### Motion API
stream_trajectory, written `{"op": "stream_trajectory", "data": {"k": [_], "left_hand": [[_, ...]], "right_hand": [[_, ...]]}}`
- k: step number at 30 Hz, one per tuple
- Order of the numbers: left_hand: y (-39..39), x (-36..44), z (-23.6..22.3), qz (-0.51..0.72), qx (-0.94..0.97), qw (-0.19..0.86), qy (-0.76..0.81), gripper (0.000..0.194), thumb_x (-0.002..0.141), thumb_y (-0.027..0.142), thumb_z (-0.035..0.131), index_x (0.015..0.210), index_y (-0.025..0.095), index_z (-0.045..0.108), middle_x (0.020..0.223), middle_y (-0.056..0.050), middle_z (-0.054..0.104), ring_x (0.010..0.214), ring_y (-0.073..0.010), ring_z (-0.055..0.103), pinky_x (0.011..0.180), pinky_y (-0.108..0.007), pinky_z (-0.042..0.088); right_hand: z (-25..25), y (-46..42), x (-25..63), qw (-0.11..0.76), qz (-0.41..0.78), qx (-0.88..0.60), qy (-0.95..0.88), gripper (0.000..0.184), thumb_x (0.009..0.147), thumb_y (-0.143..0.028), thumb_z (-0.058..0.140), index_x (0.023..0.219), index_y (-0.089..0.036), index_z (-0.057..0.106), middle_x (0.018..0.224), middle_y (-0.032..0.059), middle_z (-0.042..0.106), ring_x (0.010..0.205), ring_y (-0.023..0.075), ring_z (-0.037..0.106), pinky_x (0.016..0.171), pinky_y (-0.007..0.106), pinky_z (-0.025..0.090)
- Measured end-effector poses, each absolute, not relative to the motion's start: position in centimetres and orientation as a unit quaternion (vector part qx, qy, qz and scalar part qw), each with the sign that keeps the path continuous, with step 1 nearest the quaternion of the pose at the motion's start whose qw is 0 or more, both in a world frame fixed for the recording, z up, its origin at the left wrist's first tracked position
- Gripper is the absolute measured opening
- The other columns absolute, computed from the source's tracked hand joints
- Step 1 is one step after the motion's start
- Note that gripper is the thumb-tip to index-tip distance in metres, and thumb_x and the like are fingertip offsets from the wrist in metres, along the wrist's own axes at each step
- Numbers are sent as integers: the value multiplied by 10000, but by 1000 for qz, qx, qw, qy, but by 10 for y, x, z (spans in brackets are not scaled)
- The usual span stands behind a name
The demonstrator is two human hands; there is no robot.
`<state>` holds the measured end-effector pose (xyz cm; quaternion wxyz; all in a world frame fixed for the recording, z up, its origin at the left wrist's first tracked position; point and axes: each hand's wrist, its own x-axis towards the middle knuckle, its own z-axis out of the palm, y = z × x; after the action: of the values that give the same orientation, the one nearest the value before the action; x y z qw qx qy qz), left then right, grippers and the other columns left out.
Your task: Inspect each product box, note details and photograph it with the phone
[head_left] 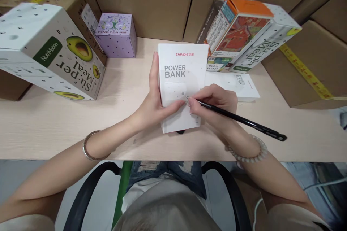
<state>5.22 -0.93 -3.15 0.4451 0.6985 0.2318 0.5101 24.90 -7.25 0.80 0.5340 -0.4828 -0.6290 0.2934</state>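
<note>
A white power bank box (175,56) stands face toward me, small dark marks scattered over its lower front. My left hand (158,97) grips its left side, thumb across the front and fingers behind. Between the thumb and fingers of my right hand (214,101) is a slim black pen (241,118). Its tip meets or nearly meets the box front, beside a small round mark. A dark object, mostly hidden, peeks out under the box's lower edge. Behind my right hand lies a second white power bank box (248,86), partly covered.
Avocado-printed meal boxes stand left (54,47) and right (271,39). A purple tea box (116,38) and an orange-topped box (244,25) are at the back. Brown cardboard (306,68) is on the right; a cardboard wall (143,3) rises behind the wooden table (54,126).
</note>
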Motion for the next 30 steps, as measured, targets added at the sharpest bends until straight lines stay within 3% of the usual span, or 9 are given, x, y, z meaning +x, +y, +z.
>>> {"op": "stream_trajectory", "data": {"k": [8,15,19,22,24,26,30], "left_hand": [[-11,55,-30,515,686,457,236,1235,793,463,982,1753,393,208,1899,-37,54,1778,-396,9,1467,-582,83],[-7,54,-31,502,713,435,224,1261,807,438,966,1764,379,146,1905,-36,-8,1781,-372,-22,1467,-567,40],[-3,52,-23,516,676,469,240,1376,730,434,1022,1763,386,114,1897,-68,92,1776,-406,-3,1452,-602,138],[0,43,-12,548,629,476,278,1425,680,396,1056,1757,380,123,1875,-97,198,1764,-427,103,1412,-561,300],[5,35,-6,572,600,467,308,1410,684,405,1059,1751,383,138,1841,-97,300,1753,-421,166,1379,-526,375],[15,26,-5,587,598,445,317,1376,724,447,1041,1747,393,122,1824,-77,344,1754,-403,175,1376,-519,384],[53,10,-19,602,675,342,254,1365,747,574,1010,1728,465,67,1876,12,214,1770,-372,100,1437,-570,262]], "right_hand": [[5,-70,243,519,266,-524,-621,170,899,-289,750,751,-265,668,624,-48,658,578,135,616,548,284,486],[7,-71,244,510,257,-524,-632,175,890,-286,767,742,-267,676,631,-41,667,586,141,620,550,293,480],[1,-63,254,537,291,-487,-624,343,909,-527,808,741,-282,637,585,-46,643,493,133,565,475,289,444],[-2,-56,268,548,310,-482,-609,575,1004,-742,592,673,-272,567,500,-44,545,423,123,503,462,292,410],[-1,-53,275,473,288,-534,-639,656,1050,-724,504,582,-265,491,461,-29,475,440,134,496,506,307,388],[4,-51,278,340,222,-624,-668,660,1042,-626,573,518,-266,396,449,-19,414,473,148,463,548,326,334],[16,-50,270,67,167,-719,-671,573,1016,-479,621,534,-256,406,494,2,453,530,181,455,609,340,294]]}}
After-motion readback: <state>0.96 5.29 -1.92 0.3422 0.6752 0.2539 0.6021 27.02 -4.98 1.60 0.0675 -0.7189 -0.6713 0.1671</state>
